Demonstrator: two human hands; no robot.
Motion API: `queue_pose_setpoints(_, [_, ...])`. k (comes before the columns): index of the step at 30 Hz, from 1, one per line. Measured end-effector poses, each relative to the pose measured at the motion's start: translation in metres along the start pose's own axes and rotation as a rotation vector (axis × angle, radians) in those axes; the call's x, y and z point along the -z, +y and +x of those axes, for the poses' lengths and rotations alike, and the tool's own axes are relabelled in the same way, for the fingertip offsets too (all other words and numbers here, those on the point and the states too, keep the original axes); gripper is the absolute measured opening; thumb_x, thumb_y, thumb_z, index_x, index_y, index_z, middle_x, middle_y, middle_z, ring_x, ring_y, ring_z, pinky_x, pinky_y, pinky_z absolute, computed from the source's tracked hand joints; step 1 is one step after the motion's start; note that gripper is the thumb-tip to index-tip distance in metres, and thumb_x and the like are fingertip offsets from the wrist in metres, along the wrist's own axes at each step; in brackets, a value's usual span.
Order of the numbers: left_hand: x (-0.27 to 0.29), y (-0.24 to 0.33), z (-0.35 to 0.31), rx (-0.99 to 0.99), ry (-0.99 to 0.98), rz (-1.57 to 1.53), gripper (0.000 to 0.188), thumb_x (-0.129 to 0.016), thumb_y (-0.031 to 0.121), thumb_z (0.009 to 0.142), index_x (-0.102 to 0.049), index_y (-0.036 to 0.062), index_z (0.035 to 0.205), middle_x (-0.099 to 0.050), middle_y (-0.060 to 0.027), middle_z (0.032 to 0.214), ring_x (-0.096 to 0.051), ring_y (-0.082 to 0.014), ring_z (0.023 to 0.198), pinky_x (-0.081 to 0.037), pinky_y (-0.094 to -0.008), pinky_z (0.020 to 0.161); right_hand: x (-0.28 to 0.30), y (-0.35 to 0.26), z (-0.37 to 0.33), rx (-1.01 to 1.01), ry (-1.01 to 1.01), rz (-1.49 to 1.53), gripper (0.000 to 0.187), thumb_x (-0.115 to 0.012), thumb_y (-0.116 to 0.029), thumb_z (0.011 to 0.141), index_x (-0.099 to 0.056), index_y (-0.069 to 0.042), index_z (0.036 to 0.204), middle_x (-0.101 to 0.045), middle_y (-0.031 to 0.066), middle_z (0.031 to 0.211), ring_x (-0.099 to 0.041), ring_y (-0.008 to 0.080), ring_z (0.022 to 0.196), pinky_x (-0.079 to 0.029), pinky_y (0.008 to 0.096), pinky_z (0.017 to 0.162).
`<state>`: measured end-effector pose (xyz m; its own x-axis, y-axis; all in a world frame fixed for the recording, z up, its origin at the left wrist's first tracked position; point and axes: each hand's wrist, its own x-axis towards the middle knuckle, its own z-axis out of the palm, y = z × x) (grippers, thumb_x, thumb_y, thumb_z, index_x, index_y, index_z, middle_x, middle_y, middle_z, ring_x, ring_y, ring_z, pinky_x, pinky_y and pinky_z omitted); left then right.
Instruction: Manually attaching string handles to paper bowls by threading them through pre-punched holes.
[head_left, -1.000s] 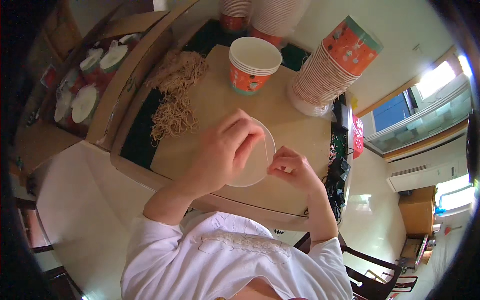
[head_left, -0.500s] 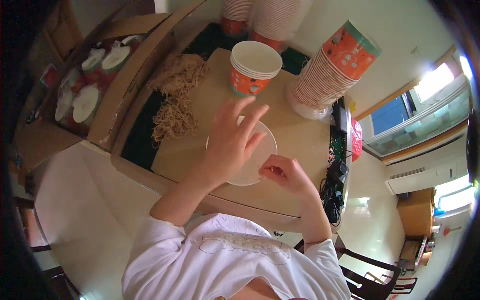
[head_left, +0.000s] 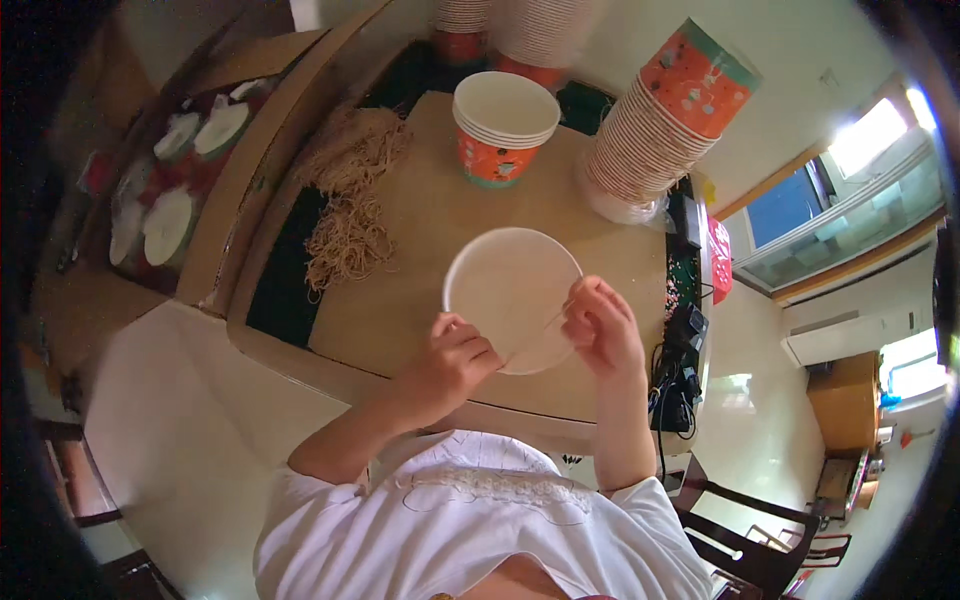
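Your round white-rimmed piece (head_left: 515, 290) sits between your two hands, over the tan board (head_left: 610, 290) on the table (head_left: 285, 362). Left hand (head_left: 457, 358): gripping its lower-left edge, thumb near the rim. Right hand (head_left: 605, 325): at the right edge, fingertips pinched on a thin strand (head_left: 554, 319).

Looks: round outline, bright rim, paler beige-pink inside. Can't tell if it's a lid or a tub mouth.

Containers: nested paper buckets (head_left: 500, 160) stand upright beyond it, mouths up, white inside, orange printed sides, green base. To the right, a tall leaning stack (head_left: 655, 130) of matching buckets, bases up, clear plastic around the lower end. Two more stacks at the back, one (head_left: 462, 25) left of the other (head_left: 543, 30), rims up, orange lower down. Open cardboard box (head_left: 262, 165) at left holds white-and-red items (head_left: 168, 228), details blurred.

Tangled tan strands (head_left: 348, 240) lie on the table's left side.
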<state>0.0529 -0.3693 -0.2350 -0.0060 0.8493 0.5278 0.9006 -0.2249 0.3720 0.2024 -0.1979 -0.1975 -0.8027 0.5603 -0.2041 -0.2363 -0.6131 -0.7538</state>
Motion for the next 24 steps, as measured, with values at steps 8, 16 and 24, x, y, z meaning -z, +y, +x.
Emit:
queue_pose_setpoints(8, [0.045, -0.027, 0.001, 0.034, -0.219, 0.025, 0.011, -0.055, 0.008, 0.077, -0.065, 0.0090, 0.082, -0.061, -0.0032, 0.088, -0.057, -0.0178, 0.094, -0.034, -0.0464, 0.104, 0.049, -0.012, 0.014, 0.166, 0.172, 0.455, 0.009, -0.053, -0.012, 0.094, -0.057, -0.005, 0.095, -0.061, 0.0056, 0.088, -0.058, 0.0152, 0.080, -0.046, 0.0313, 0.075])
queue_pose_setpoints(16, [0.050, -0.069, 0.006, 0.077, -0.110, -0.096, 0.007, -0.057, -0.005, 0.070, -0.056, 0.0016, 0.072, -0.060, -0.0116, 0.092, -0.057, -0.0280, 0.102, -0.045, -0.0410, 0.095, 0.093, 0.000, 0.009, 0.211, 0.182, 0.660, 0.010, -0.055, -0.012, 0.093, -0.057, -0.003, 0.096, -0.065, 0.0082, 0.093, -0.061, 0.0188, 0.090, -0.045, 0.0390, 0.093])
queue_pose_setpoints(24, [0.057, -0.076, 0.025, 0.093, -0.078, -0.005, 0.014, -0.059, -0.003, 0.070, -0.062, 0.0026, 0.083, -0.060, -0.0102, 0.096, -0.057, -0.0273, 0.099, -0.049, -0.0341, 0.083, 0.061, 0.004, -0.020, 0.281, 0.102, -0.011, 0.007, -0.052, -0.010, 0.094, -0.056, -0.009, 0.089, -0.045, -0.0029, 0.067, -0.040, 0.0080, 0.056, -0.033, 0.0204, 0.052])
